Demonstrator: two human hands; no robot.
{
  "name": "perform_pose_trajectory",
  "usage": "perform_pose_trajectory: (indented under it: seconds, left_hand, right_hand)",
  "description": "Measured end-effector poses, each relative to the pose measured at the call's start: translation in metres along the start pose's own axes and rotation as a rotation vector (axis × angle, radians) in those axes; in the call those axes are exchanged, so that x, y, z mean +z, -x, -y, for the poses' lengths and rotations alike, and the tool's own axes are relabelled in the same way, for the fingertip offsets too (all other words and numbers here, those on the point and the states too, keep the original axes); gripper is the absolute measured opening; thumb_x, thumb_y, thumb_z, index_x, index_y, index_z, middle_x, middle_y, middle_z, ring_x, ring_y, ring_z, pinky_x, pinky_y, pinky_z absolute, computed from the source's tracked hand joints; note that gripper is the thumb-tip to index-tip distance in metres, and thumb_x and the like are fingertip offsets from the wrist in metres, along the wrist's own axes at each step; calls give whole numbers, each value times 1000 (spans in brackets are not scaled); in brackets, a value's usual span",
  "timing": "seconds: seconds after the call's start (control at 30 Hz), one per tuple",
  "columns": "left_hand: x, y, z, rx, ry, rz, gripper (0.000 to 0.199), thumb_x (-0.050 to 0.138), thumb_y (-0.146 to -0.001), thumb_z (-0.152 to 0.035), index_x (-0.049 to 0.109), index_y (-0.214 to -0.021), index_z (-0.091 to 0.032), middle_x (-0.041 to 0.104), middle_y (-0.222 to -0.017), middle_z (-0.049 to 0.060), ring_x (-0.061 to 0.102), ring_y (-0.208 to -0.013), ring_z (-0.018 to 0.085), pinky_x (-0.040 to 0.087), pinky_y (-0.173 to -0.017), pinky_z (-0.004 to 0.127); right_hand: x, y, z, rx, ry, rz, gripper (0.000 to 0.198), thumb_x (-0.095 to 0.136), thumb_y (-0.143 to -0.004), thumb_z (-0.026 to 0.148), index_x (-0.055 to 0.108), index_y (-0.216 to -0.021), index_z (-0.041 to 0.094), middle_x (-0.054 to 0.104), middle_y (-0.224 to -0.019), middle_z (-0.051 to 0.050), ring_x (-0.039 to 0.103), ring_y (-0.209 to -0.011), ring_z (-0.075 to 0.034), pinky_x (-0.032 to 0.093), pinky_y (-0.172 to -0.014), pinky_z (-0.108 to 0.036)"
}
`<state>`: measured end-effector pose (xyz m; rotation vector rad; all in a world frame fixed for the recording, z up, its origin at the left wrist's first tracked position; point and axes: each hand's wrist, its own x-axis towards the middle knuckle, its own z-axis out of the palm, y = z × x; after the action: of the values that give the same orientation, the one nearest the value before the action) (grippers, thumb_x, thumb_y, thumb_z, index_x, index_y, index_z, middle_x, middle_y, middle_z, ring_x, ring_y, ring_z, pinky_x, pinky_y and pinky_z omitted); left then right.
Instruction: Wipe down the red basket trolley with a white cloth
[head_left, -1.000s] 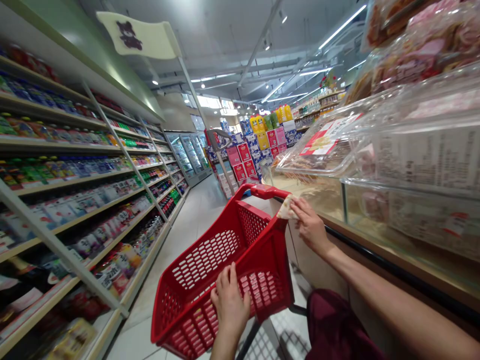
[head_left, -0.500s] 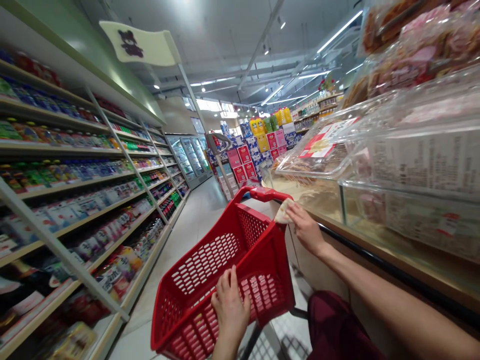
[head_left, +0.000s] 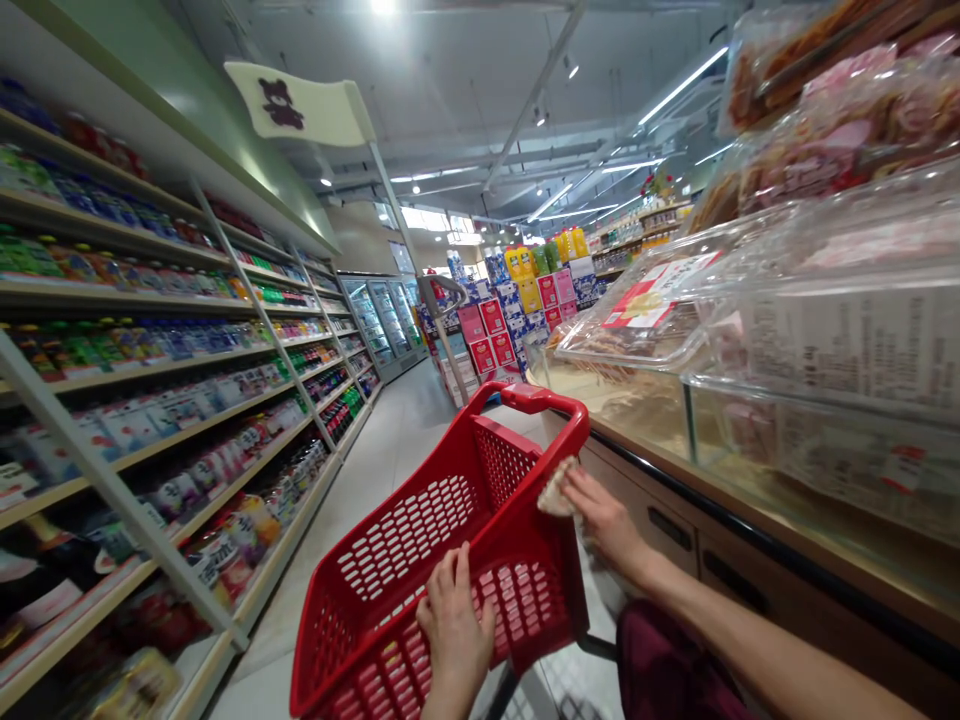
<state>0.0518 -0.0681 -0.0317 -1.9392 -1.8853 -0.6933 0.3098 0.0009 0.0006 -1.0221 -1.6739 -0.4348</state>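
A red plastic shopping cart (head_left: 409,535) with perforated walls stands in front of me. My left hand (head_left: 454,625) grips the near side rim, its fingers over the top edge and its thumb against the outer wall. In my right hand (head_left: 600,515) is a pale crumpled cloth (head_left: 556,488), pinched under the fingers. The cloth touches the cart's near corner just below the red handle (head_left: 555,398). Part of the cloth is hidden by my fingers. No goods show in the visible part of the basket.
Shelves of bottled drinks (head_left: 142,340) line the left. On the right, a counter with a black edge (head_left: 675,485) bears clear food boxes (head_left: 862,330). Ahead stand stacked cartons (head_left: 495,335), a metal pole with a bear flag (head_left: 307,105) and glass-door fridges (head_left: 382,315).
My right hand and the cloth have moved down from beside the handle to the corner below it. My left hand stays on the rim. The view has shifted slightly.
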Motion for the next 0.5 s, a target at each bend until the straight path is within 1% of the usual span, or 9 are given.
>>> perform_pose_trajectory:
  seconds: [0.07, 0.1, 0.13, 0.2, 0.23, 0.3, 0.33, 0.4, 0.5]
  left_hand:
    - [1, -1, 2, 6, 15, 9, 57, 42, -71, -16, 35, -127, -21, 42, -126, 9, 36, -114, 24, 32, -87, 41]
    - [1, -1, 3, 6, 20, 7, 56, 42, -71, -16, 36, -127, -21, 42, -126, 9, 35, -114, 24, 32, -86, 41]
    - [1, -1, 3, 3, 24, 5, 56, 42, -72, -16, 36, -127, -21, 42, -126, 9, 35, -114, 24, 33, -86, 41]
    - [0, -1, 3, -5, 33, 1, 54, 41, -72, -16, 37, -126, -20, 42, -125, 10, 36, -114, 24, 33, -86, 42]
    - [-1, -1, 3, -7, 39, 2, 53, 40, -73, -16, 37, -126, -20, 43, -125, 10, 36, -114, 24, 33, -86, 42]
    - [-1, -1, 2, -8, 53, 2, 52, 39, -73, -16, 37, -126, -20, 43, -124, 10, 36, -113, 24, 33, -85, 43]
    - [-1, -1, 2, -11, 57, -2, 52, 39, -74, -16, 37, -125, -20, 43, -124, 10, 36, -113, 24, 33, -85, 43]
    - [-1, 0, 2, -19, 59, -17, 52, 39, -73, -15, 37, -125, -20, 43, -124, 10, 36, -114, 24, 33, -86, 43]
    - [0, 0, 4, -18, 62, -9, 53, 40, -72, -15, 38, -125, -21, 44, -124, 9, 36, -114, 24, 33, -86, 43]
  right_hand:
    - [-1, 16, 8, -134, -40, 72, 50, 32, -74, -1, 57, -112, 19, 55, -119, -6, 40, -120, -16, 42, -95, -34]
    - [-6, 15, 9, -170, -47, 82, 49, 33, -75, 0, 57, -112, 19, 55, -118, -6, 40, -120, -16, 42, -95, -33]
    - [-12, 7, 7, -172, -35, 68, 48, 33, -75, 0, 56, -113, 19, 54, -120, -6, 38, -121, -16, 41, -96, -34]
    - [-25, -26, -4, -92, 51, -2, 48, 35, -76, 2, 52, -117, 17, 47, -127, -8, 33, -124, -19, 36, -100, -40]
    - [-30, -45, -10, -54, 115, -20, 47, 35, -76, 1, 53, -117, 16, 46, -128, -9, 32, -125, -21, 34, -101, -42]
    - [-32, -73, -16, -42, 228, 45, 41, 37, -78, 3, 56, -112, 14, 50, -123, -11, 36, -122, -24, 37, -98, -44]
    - [-28, -78, -14, -66, 261, 93, 37, 38, -79, 5, 59, -109, 14, 53, -120, -11, 39, -120, -25, 39, -97, -43]
    - [-14, -72, 0, -191, 268, 186, 30, 42, -81, 9, 62, -103, 15, 57, -115, -9, 44, -115, -23, 41, -95, -40]
    - [2, -57, 23, -450, 208, 262, 25, 46, -82, 13, 63, -98, 20, 57, -116, -3, 48, -112, -18, 42, -95, -33]
